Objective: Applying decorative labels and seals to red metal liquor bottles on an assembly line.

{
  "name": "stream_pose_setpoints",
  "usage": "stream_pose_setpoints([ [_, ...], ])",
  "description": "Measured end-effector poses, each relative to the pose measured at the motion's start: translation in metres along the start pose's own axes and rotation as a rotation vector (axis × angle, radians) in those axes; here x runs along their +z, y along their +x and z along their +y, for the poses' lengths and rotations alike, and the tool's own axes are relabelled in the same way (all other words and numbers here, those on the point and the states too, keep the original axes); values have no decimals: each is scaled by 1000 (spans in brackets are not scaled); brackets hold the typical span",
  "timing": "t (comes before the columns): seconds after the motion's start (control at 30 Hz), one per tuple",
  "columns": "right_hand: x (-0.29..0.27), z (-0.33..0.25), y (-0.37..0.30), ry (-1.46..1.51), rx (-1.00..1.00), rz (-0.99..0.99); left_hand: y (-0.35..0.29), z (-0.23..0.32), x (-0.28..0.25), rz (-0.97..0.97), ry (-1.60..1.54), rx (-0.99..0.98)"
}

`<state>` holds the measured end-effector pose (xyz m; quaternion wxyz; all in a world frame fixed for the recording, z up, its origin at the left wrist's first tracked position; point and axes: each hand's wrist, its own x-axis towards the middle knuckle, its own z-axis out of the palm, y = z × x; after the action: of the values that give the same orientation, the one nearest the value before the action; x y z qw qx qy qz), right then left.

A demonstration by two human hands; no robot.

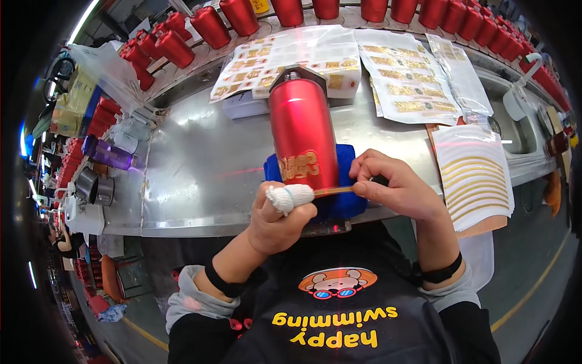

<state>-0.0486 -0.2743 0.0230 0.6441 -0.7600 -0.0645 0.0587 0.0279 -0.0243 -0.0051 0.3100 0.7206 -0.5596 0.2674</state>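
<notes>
A shiny red metal bottle [301, 124] lies on a folded blue cloth [347, 159], its neck pointing away from me and resting in a dark angular stand [320, 77]. Gold lettering decorates its side near the base. A thin gold decal strip [332, 191] runs across the base end. My left hand [280, 219] is closed at the base's left, with one finger wrapped in white knitted fabric [291, 197] against the strip's left end. At the other end, my right hand [393, 185] pinches the strip between thumb and finger.
Sheets of gold decals [412, 79] lie behind and to the right on the steel table [200, 164]. Another white sheet with curved gold strips [476, 176] sits at the right edge. Red bottles [239, 15] line a conveyor at the back. A purple cup [109, 153] stands left.
</notes>
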Motion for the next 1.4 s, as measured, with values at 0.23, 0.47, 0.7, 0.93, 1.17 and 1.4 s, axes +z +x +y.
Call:
stream_pose_setpoints([
  [0.23, 1, 7, 2, -40, -6, 10, 14, -1, -5, -9, 88, 136],
  [0.47, 2, 3, 1, -73, 0, 29, 20, -4, -3, -76, 20, 241],
  [0.7, 12, 5, 7, -213, -167, 104, 3, -1, 1, -5, 34, 116],
  [0.93, 9, 4, 5, -172, -52, 69, 29, -1, -5, -142, 32, 292],
  [1.17, 14, 3, 8, -263, -144, 91, 3, -4, 2, 50, 31, 189],
  [1.4, 16, 8, 8, -220, -115, 123, 20, -2, 2, -60, 47, 267],
])
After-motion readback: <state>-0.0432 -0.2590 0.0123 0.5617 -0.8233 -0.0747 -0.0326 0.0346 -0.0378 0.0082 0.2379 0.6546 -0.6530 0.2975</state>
